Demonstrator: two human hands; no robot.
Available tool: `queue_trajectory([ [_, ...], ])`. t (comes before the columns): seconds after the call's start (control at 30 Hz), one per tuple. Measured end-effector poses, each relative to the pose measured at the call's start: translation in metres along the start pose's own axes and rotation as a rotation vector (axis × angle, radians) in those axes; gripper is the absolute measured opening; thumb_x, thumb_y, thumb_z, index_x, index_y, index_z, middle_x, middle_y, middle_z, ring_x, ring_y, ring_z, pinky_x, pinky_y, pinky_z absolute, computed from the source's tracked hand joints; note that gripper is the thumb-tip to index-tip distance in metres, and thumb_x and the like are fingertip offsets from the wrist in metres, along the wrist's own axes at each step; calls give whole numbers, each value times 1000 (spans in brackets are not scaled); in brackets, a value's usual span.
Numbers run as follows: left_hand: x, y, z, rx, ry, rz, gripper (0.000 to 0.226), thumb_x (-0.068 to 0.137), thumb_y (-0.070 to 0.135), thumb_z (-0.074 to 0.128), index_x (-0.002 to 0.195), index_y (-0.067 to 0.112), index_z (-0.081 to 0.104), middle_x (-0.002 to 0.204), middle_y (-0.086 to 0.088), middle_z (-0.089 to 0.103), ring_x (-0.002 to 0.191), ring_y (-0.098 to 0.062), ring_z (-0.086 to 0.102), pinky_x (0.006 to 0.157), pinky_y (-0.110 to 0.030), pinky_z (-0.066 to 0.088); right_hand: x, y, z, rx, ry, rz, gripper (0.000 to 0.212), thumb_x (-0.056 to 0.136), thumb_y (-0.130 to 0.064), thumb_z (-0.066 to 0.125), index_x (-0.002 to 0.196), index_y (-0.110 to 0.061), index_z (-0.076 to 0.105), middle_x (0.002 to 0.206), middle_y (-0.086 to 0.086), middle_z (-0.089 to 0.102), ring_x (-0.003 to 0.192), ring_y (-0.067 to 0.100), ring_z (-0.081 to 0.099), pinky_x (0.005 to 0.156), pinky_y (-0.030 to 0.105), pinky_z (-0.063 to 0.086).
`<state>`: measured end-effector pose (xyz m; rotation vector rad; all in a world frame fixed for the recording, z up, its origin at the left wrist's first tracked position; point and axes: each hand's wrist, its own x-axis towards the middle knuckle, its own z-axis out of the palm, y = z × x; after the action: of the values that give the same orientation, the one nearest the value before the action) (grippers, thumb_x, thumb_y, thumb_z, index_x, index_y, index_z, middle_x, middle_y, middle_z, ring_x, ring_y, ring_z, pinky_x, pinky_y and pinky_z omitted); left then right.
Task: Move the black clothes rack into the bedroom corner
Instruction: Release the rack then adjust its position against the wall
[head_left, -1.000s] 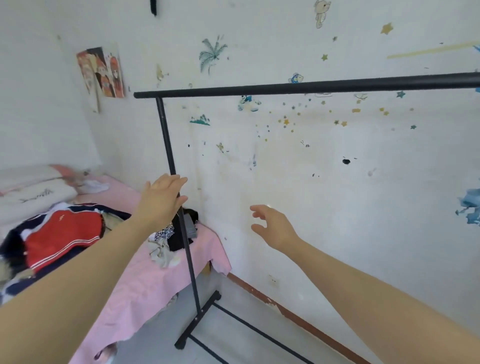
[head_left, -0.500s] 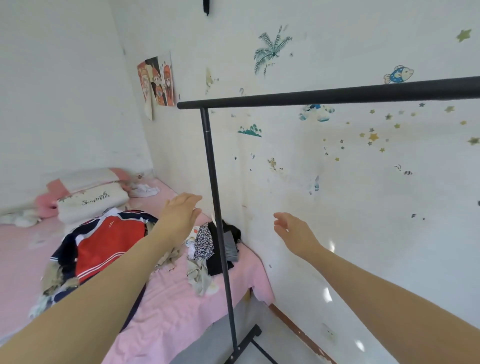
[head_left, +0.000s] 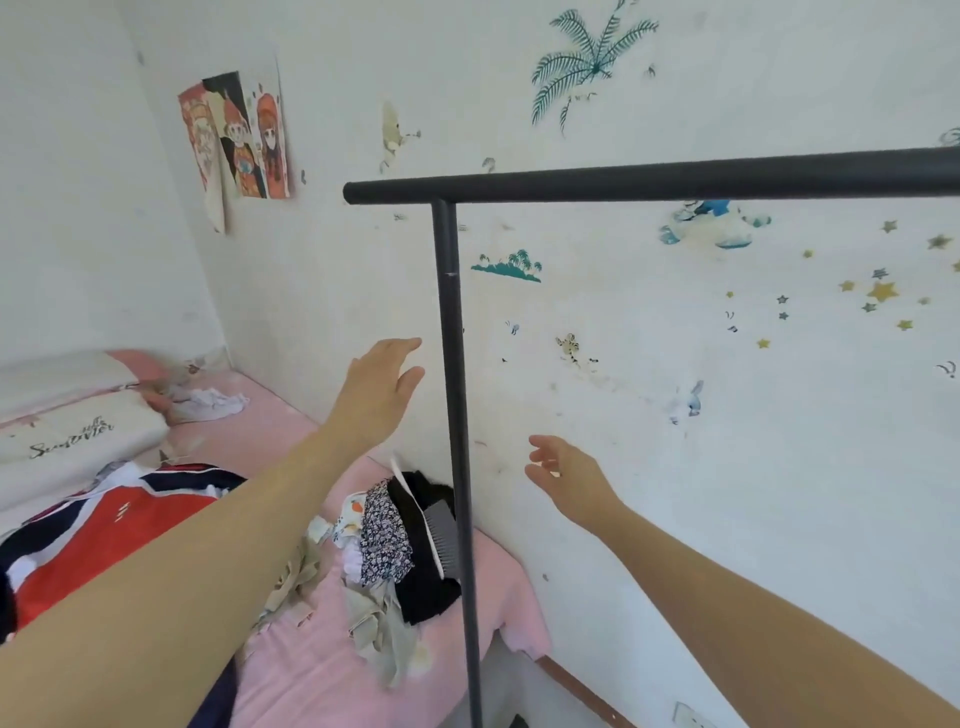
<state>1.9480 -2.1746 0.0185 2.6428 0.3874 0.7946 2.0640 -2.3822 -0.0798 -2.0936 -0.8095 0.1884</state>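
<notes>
The black clothes rack (head_left: 456, 395) stands against the stickered wall, its upright post at centre and its top bar running off to the right. The rack's foot is out of view. My left hand (head_left: 382, 387) is open, fingers apart, just left of the post and not touching it. My right hand (head_left: 563, 475) is open too, to the right of the post and a little lower, holding nothing.
A bed with a pink sheet (head_left: 291, 660) fills the lower left, right beside the post. On it lie a heap of clothes (head_left: 400, 545), a red and navy jacket (head_left: 104, 530) and pillows (head_left: 62, 415). The room corner (head_left: 208, 291) is behind the bed.
My left hand has let go of the post and now hovers open beside it. The view has swung, so the post sits further right in the picture and the rack's base has left view.
</notes>
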Motion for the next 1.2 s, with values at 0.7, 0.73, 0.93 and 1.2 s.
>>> queue_trajectory([
  [0.7, 110, -4, -5, -739, -245, 208, 26, 83, -3, 59, 108, 3, 57, 98, -6, 71, 88, -9, 67, 74, -20, 54, 83, -15, 61, 163, -55, 22, 27, 81, -5, 70, 107, -8, 69, 100, 5, 71, 87, 15, 66, 84, 18, 51],
  [0.73, 112, -3, -4, -745, -249, 205, 27, 82, -4, 59, 108, 3, 57, 98, -7, 71, 87, -9, 67, 74, -19, 53, 86, -14, 61, 179, -44, 36, 27, 81, -5, 69, 107, -8, 69, 103, 6, 72, 88, 16, 66, 85, 21, 52],
  [0.93, 134, 6, 9, -741, -270, 216, 26, 81, -5, 61, 104, 7, 58, 95, -8, 71, 84, -9, 67, 71, -17, 52, 99, 3, 59, 231, 39, 8, 29, 83, 1, 63, 108, -13, 70, 97, -2, 70, 87, 15, 68, 79, 11, 50],
  [1.2, 170, 23, 36, -722, -261, 165, 30, 80, -5, 62, 107, 7, 59, 94, -5, 71, 84, -11, 68, 75, -22, 55, 128, 23, 43, 278, 118, 9, 29, 86, 5, 57, 110, -8, 67, 98, -1, 67, 86, 16, 65, 78, 13, 50],
])
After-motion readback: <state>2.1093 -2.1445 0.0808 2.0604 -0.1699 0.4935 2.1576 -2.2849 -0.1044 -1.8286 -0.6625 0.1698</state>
